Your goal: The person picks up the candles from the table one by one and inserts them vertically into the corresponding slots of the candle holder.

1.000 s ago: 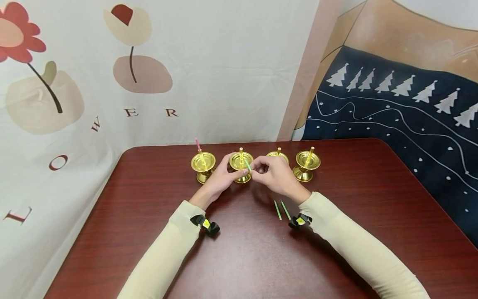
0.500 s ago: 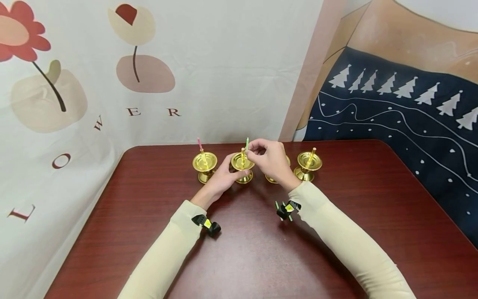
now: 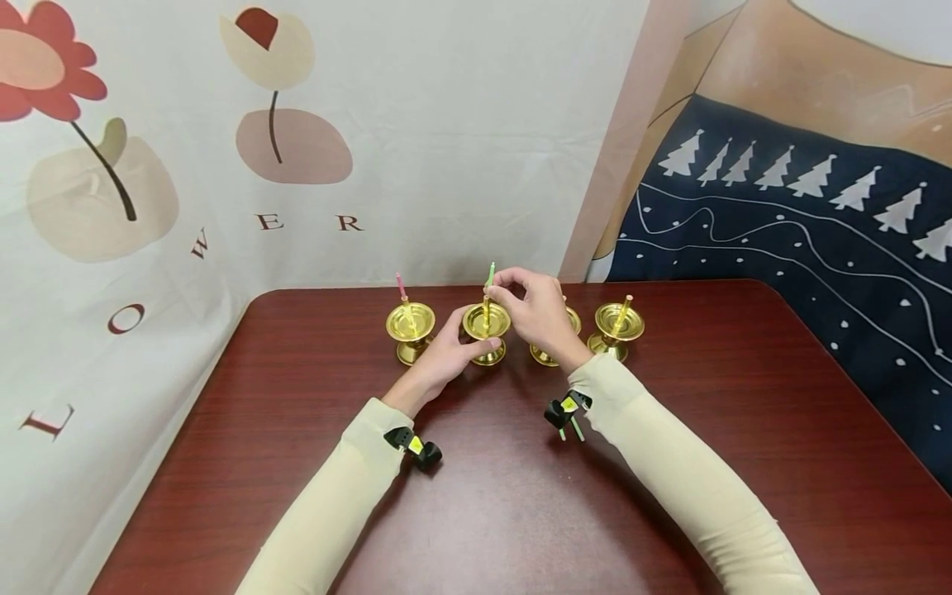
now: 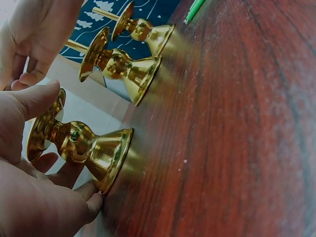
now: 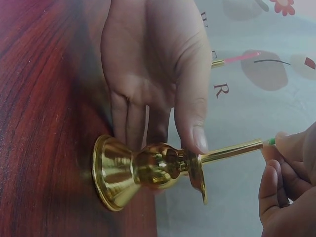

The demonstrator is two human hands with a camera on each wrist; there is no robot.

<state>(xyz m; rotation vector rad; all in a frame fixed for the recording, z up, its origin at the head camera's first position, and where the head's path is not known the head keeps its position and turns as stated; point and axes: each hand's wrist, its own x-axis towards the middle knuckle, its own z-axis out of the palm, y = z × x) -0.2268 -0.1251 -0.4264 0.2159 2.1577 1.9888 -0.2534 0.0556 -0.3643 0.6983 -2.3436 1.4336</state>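
Left hand [image 3: 442, 357] grips brass holder [image 5: 158, 165], right hand [image 3: 540, 314] pinches green candle [image 3: 491, 273] at mouth of tube [image 5: 234, 150]. Off-axis push could snap or jam it.

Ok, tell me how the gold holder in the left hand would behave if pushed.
The gold holder probably resists tipping on its flared base; though pushing the tall tube might topple it. Its polished finish could feel slippery.
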